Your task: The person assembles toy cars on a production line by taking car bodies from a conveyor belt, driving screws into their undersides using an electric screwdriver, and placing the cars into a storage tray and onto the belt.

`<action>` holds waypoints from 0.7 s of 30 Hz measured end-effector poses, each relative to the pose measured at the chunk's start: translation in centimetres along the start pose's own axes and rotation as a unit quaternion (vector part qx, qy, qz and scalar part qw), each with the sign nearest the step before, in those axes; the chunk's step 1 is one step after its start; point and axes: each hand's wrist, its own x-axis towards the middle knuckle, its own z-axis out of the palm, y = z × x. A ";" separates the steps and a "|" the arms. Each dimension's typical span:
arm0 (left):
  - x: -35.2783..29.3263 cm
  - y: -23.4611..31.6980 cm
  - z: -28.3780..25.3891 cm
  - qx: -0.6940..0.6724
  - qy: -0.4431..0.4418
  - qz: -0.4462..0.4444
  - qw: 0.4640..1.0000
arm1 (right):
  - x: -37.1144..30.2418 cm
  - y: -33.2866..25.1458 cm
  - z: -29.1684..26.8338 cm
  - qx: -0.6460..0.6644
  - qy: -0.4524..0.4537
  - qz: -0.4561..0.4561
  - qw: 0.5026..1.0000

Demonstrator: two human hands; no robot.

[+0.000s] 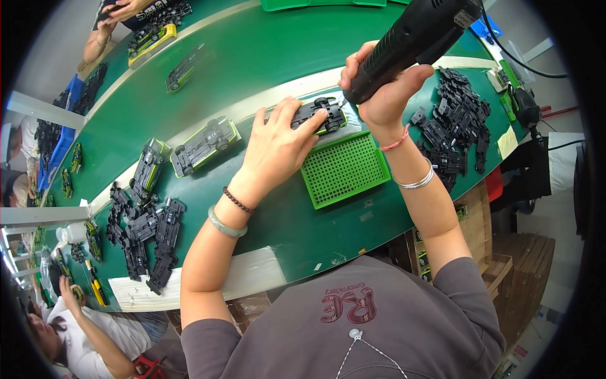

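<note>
My left hand point(278, 142) is closed on an overturned toy car point(336, 118), its black underside and wheels facing up and yellow-green body showing at the edge. A black electric screwdriver point(407, 47) is gripped in my right hand point(388, 95), tilted with its tip at the car's right end. Whether the tip touches a screw I cannot tell. Just below the car lies a green perforated tray point(347, 170). Two more overturned toy cars, a nearer one point(205, 146) and another point(149, 169), rest left of my left hand.
Black plastic chassis parts are heaped at right point(457, 117) and at left point(148, 230) on the green table point(271, 234). Another car point(186, 68) lies beyond the pale strip. A yellow-handled tool point(96, 287) sits near the left edge. Co-workers sit at far left and lower left.
</note>
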 end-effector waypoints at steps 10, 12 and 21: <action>0.0 -0.3 0.2 -0.005 0.001 -0.003 1.000 | 0.0 0.9 0.5 -0.035 -0.035 0.020 0.999; 0.0 -0.3 0.3 0.000 -0.001 -0.002 1.000 | -0.3 1.1 0.8 -0.049 -0.027 0.022 0.998; 0.0 -0.4 0.5 0.007 0.005 0.001 1.000 | -0.2 1.3 0.5 -0.036 -0.036 0.025 0.998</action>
